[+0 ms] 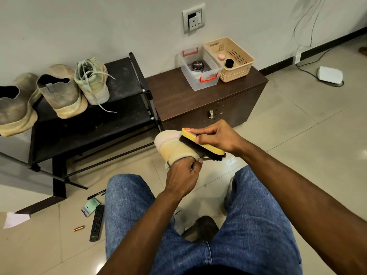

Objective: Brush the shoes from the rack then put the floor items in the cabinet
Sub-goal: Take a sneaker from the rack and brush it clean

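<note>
Head view, left hand (183, 173) gripping pale shoe (174, 147) above the floor beside the rack (127, 80), right hand (220, 138) clasping yellow brush (200, 142), bristles on the shoe, remote (97, 223) on tiles.

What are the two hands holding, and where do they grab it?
The left hand grips the pale shoe at its near end. The right hand holds the yellow brush by its back, bristles against the shoe.

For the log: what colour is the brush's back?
Yellow, with an orange-red end; the brush shows best in the head view.
</note>
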